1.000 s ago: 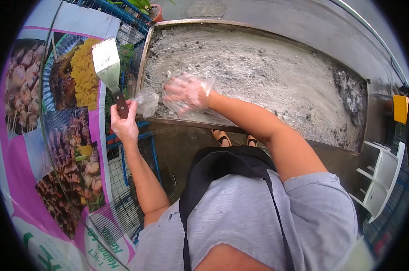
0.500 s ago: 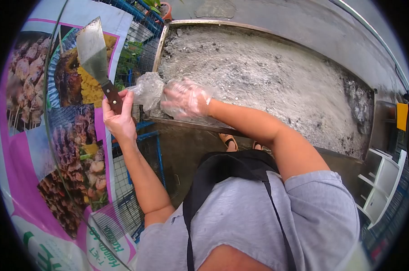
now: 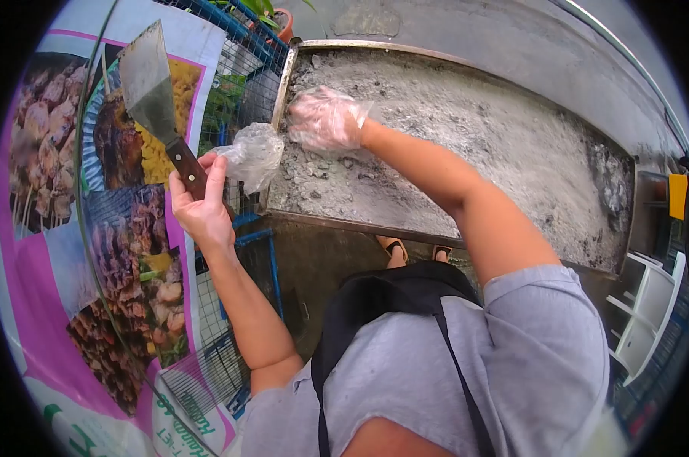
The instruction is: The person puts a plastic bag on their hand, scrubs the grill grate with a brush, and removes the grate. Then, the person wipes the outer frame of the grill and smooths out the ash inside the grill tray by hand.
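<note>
My left hand is closed around the dark wooden handle of a metal scraper, its wide blade pointing up. A crumpled clear plastic bag is pinched at the same hand's thumb and hangs beside the tray's left edge. My right hand, in a loose clear plastic glove, reaches down to the grey ash at the left end of a long metal tray. Its fingers look curled at the ash; whatever they grip is hidden by the hand and glove.
Left stands a banner with food pictures, beside blue-framed wire mesh. A potted plant is past the tray's far left corner. Crumpled foil lies at the tray's right end. A white plastic chair stands at right.
My right hand has moved away from beside the plastic bag, farther over the ash toward the tray's far left corner. My left hand still holds the scraper and bag.
</note>
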Motion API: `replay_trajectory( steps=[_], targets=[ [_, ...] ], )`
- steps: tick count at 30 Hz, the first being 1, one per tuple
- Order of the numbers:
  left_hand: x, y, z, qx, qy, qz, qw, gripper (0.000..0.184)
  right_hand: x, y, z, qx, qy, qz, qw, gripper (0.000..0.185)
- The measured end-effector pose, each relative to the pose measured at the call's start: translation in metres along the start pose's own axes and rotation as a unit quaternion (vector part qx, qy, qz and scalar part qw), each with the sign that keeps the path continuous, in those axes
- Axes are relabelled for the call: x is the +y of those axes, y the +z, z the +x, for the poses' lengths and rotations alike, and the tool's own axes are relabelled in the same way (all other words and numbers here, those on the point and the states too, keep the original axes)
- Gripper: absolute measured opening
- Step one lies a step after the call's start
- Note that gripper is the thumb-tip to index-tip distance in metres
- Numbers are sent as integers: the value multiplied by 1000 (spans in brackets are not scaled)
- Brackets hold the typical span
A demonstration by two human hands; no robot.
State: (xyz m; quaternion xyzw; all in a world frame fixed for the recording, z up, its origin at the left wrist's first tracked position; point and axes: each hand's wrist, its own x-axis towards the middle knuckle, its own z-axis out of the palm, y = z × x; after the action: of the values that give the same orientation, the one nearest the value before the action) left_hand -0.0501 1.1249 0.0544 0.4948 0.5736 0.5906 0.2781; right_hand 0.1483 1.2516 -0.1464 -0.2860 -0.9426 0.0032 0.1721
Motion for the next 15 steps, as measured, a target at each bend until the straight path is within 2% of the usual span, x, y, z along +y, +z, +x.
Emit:
replay_trajectory(
  steps=[2,4,5,9,10,13,15],
  targets=[
    [4,2,1,2,2,18,1000,21,17,11,14,28,21,13,999,45],
    [4,3,1,0,1,14,1000,21,28,-18,20,-3,142,88,986,40],
    [4,3,2,-1,-3,10,1000,21,29,-17,21,128,118,46,984,33],
    [-6,1,4,-17,2,1,1000,21,47,-32,36,93,110,-54,988,23],
    [-6,2,5,-22,3,-7,1000,21,51,-38,39,164,117,12,979,26],
    [-8,4,6,-28,0,-14,1000,20,43,-44,30,127,142,-6,982,31],
    [-7,6,9,-31,0,-13,999,20,34,-32,28,110,165,-56,979,44]
  ],
)
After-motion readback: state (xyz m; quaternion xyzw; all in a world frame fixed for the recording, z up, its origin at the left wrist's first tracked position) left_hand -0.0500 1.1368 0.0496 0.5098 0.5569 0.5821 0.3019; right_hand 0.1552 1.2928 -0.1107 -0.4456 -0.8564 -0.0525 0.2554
